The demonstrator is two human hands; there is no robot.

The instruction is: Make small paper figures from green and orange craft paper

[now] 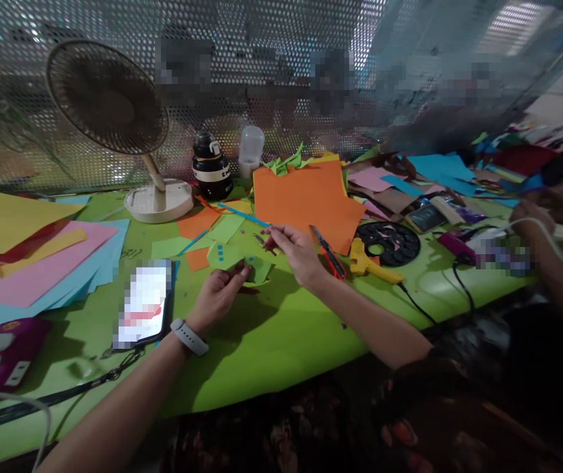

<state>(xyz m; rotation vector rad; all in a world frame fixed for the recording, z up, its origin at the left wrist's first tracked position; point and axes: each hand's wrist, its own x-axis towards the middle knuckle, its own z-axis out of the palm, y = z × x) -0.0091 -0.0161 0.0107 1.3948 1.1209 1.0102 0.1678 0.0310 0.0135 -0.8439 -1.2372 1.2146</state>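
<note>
My left hand (219, 292), with a pale band on the wrist, pinches a green paper piece (261, 270) that has a small blue square on it. Just behind it, a lighter green paper (226, 255) bears several small blue squares. My right hand (295, 253) is raised to the right of the green piece, its thumb and fingers pinched together. What they hold is too small to make out. A thin blue paper strip (242, 213) runs close to those fingertips, and a slim dark tool (263, 242) lies beneath them.
Right of my right hand are a red-handled utility knife (328, 253), a yellow glue gun (372, 266) and a black round tray (392, 243). Orange sheets (301, 200) lie behind. A lit phone (143, 302) and fan (157, 197) are left. Another person's hands (537, 217) work far right.
</note>
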